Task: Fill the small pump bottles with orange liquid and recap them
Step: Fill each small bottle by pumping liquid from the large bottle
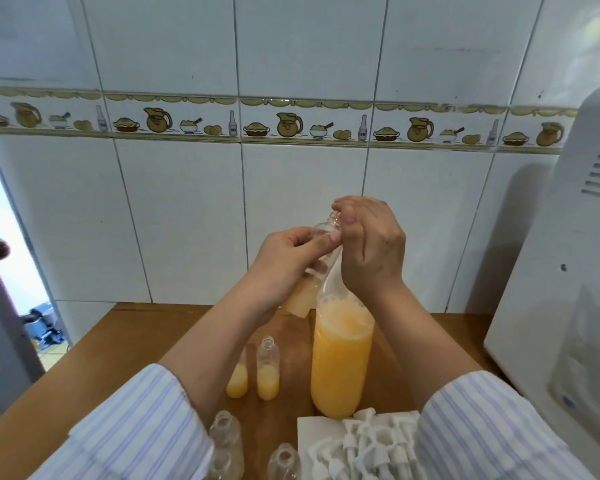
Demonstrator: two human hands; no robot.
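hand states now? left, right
Left hand: grips small bottle.
Right hand: fingers curled at big bottle's neck; contents unclear.

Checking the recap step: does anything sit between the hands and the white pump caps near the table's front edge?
Yes. The right forearm's striped sleeve lies over part of the pile of white plastic pump caps on the white paper. Both hands are occupied: the left hand holds a small clear bottle, and the right hand is at the bottle's mouth.

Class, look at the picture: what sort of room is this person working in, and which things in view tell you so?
Most likely a home kitchen. The wall tiles carry a border of jugs, pies and bottles, a white appliance stands beside a wooden table, and a large bottle of orange liquid is being portioned out.
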